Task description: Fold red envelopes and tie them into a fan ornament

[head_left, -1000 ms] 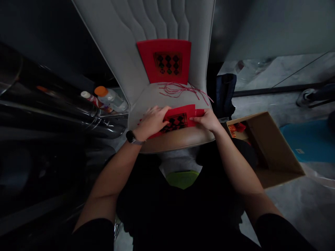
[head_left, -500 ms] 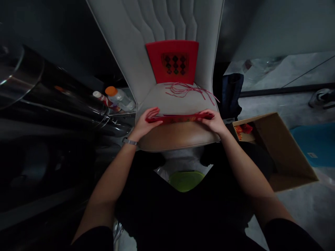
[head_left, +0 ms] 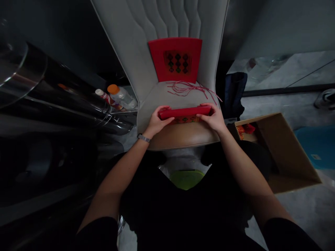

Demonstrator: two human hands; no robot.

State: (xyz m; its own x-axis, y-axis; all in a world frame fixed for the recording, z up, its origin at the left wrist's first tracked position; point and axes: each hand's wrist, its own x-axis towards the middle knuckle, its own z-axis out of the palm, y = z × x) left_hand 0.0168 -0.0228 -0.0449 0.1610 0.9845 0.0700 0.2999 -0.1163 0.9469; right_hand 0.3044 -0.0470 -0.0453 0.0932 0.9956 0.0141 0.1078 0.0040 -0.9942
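Head view: left hand, right hand pinching ends of folded red card, fingers closed; print unreadable.

I'm holding a folded red card between my left hand and right hand, its patterned face showing below the fold. A matching red card stands at twelve o'clock, with tangled pink strings just below it.

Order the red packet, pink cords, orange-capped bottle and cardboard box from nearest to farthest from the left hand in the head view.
1. Red packet: gripped, at the seat's front.
2. Pink cords: on the seat.
3. Orange-capped bottle: left of the chair.
4. Cardboard box: far right.
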